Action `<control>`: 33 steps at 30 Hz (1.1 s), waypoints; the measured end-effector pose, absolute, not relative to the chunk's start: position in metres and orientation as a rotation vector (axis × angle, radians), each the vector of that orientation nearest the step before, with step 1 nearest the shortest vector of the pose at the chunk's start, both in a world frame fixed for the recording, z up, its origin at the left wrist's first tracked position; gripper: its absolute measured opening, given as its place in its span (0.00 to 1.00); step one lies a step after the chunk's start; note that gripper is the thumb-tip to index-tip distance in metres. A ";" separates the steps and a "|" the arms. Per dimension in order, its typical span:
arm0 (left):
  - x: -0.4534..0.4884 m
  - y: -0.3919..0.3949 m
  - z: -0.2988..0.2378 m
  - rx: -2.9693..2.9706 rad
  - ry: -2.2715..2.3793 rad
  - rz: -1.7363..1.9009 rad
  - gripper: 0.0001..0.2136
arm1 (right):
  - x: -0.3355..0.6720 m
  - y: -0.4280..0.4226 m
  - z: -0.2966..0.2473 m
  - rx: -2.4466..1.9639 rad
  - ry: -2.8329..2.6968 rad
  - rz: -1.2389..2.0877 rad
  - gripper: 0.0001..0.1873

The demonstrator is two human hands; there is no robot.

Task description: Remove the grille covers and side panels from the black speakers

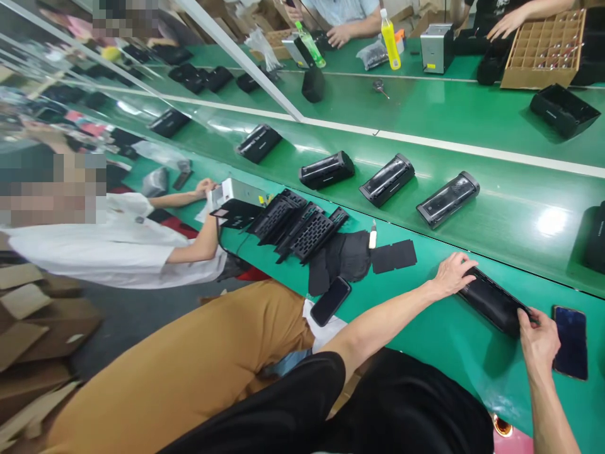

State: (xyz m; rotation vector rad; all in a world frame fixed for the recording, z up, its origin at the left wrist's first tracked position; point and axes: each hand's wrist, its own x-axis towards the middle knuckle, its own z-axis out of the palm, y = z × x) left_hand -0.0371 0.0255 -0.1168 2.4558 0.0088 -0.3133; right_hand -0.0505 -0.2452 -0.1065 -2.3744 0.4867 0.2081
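My left hand [452,274] rests its fingers over the left end of a long black speaker housing [491,302] lying on the green bench. The right end of that housing is gripped by my right hand [539,340], with fingers curled round it. A dark phone [571,340] lies just right of my right hand. Left of my left hand are a flat black foam sheet [394,256] and a pile of black cloth [343,260].
Several black speaker units [447,198] ride the green conveyor [425,120]. A stack of black grilles [302,227] and another phone [329,301] lie on the bench. A person in white [118,243] works to my left. Others sit across by a cardboard divider tray [546,50] and a yellow bottle [390,39].
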 end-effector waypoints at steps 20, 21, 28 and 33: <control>-0.084 0.060 -0.024 1.453 0.266 -0.427 0.20 | -0.079 -0.229 -0.020 -1.535 0.528 0.560 0.33; -0.089 0.062 -0.021 1.410 0.278 -0.419 0.20 | -0.085 -0.227 -0.017 -1.488 0.549 0.551 0.33; -0.119 0.070 -0.008 1.284 0.324 -0.378 0.22 | -0.109 -0.217 -0.008 -1.405 0.590 0.552 0.31; -0.133 0.073 -0.006 1.268 0.323 -0.363 0.20 | -0.116 -0.216 -0.007 -1.393 0.589 0.550 0.31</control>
